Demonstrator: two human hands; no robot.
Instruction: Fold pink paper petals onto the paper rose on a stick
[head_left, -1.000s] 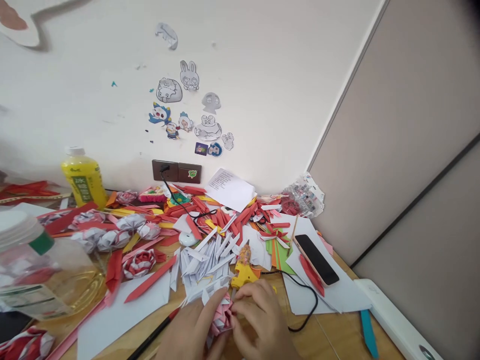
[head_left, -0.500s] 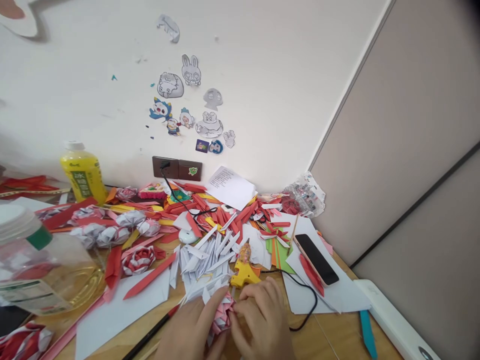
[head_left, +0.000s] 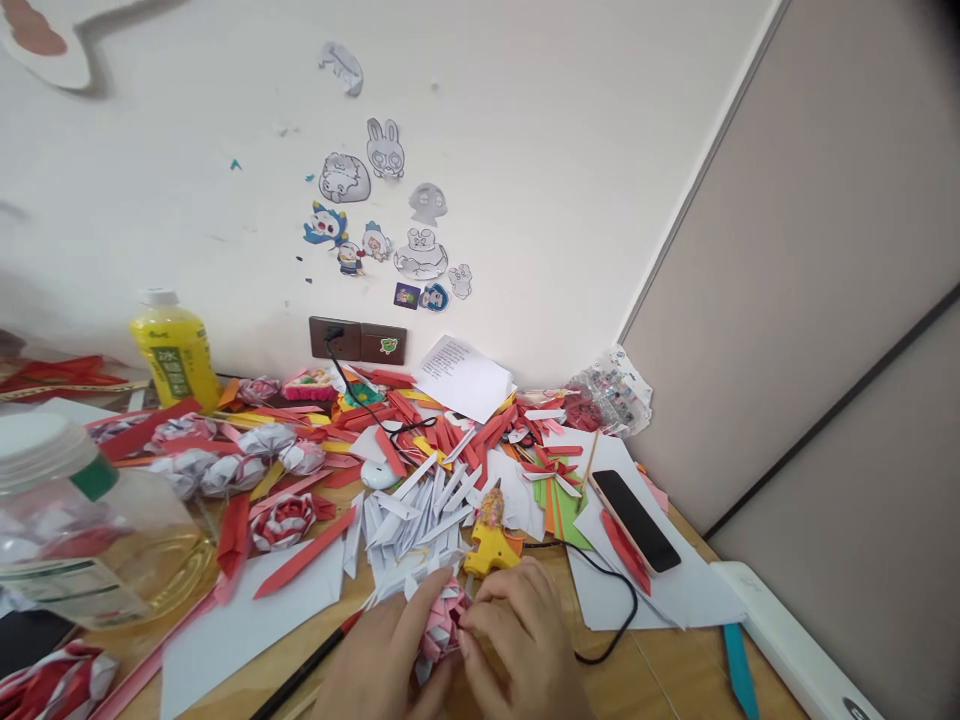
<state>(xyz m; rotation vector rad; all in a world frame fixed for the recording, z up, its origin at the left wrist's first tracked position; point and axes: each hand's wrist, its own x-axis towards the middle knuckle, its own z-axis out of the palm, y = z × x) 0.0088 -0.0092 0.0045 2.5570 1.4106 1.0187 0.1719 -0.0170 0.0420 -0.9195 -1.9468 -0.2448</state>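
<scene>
Pink-and-white folded-paper flower (head_left: pixel 447 618), seemingly part-built, pinched between left hand (head_left: pixel 379 650) and right hand (head_left: pixel 523 630); folded white strips (head_left: pixel 411 520) lie loose.

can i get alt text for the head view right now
Left hand and right hand hold a pink-and-white paper piece at a wooden table. Just beyond lies a yellow glue gun, near folded white strips; a phone rests on paper at right.

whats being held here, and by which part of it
A pink-and-white folded paper piece: the left hand holds its left side. The right hand's fingertips meet its right edge; whether they pinch is unclear.
</scene>
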